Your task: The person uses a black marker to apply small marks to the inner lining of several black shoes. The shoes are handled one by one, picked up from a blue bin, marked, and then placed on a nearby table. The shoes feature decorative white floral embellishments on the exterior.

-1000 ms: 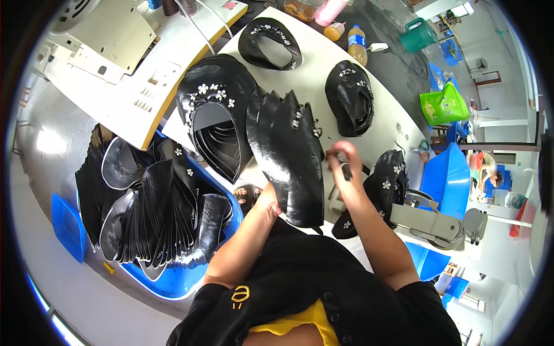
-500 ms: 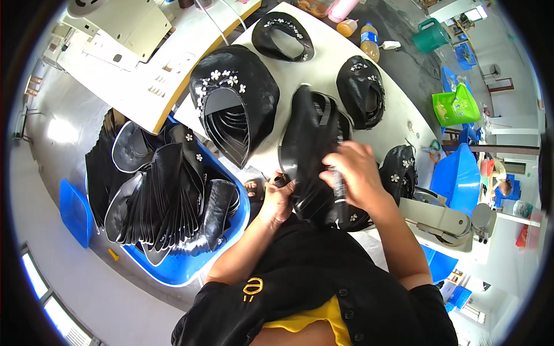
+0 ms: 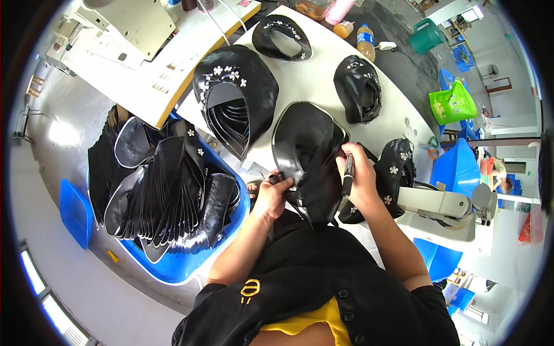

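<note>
My right hand (image 3: 360,176) is closed around a black marker pen (image 3: 348,175) held upright. It is beside the right edge of a stack of black shoe uppers (image 3: 306,144) in front of me. At the stack's lower left edge, my left hand (image 3: 274,196) is closed on a small black cylinder that looks like the marker's cap (image 3: 276,178); its thumb lies against the uppers. The stack hangs partly over the table's near edge. More uppers with white flower trim are near it: a large nested pile (image 3: 262,95) to the left and a flowered pile (image 3: 395,167) to the right.
On the white table (image 3: 398,109) lie a ring-shaped upper (image 3: 262,40) and another flowered pile (image 3: 348,86). A blue tub (image 3: 179,274) full of uppers stands left, below a sewing machine (image 3: 130,23). Another machine (image 3: 433,203) stands right. A drink bottle (image 3: 365,43) is beyond the table.
The moving black pieces have settled, and the top of the stack now lies spread and smooth. My right hand has lowered slightly beside it, still holding the marker; my left hand has barely moved.
</note>
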`<state>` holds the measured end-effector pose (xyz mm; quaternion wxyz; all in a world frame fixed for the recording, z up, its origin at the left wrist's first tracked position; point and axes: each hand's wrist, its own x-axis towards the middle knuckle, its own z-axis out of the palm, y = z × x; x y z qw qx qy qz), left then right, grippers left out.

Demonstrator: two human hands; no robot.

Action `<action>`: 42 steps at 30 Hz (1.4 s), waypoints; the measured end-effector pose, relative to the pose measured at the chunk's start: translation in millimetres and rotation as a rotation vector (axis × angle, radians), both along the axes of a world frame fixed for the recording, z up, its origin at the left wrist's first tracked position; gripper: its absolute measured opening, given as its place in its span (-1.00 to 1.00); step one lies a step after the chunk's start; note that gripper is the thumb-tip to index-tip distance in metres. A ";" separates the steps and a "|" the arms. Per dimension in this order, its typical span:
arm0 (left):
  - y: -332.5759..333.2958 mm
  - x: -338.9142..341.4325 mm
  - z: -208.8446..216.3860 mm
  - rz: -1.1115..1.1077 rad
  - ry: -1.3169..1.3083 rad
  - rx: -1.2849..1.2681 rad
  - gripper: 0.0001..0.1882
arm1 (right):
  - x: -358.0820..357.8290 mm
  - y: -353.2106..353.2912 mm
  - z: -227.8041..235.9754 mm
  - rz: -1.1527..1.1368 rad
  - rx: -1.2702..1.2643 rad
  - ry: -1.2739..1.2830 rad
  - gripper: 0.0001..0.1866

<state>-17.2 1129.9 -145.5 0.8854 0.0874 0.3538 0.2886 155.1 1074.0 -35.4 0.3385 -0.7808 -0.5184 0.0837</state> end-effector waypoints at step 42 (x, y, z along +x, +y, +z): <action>3.2 27.4 56.4 0.004 -1.112 -0.398 -0.67 | -27.8 -24.4 98.0 0.375 0.501 0.868 -0.68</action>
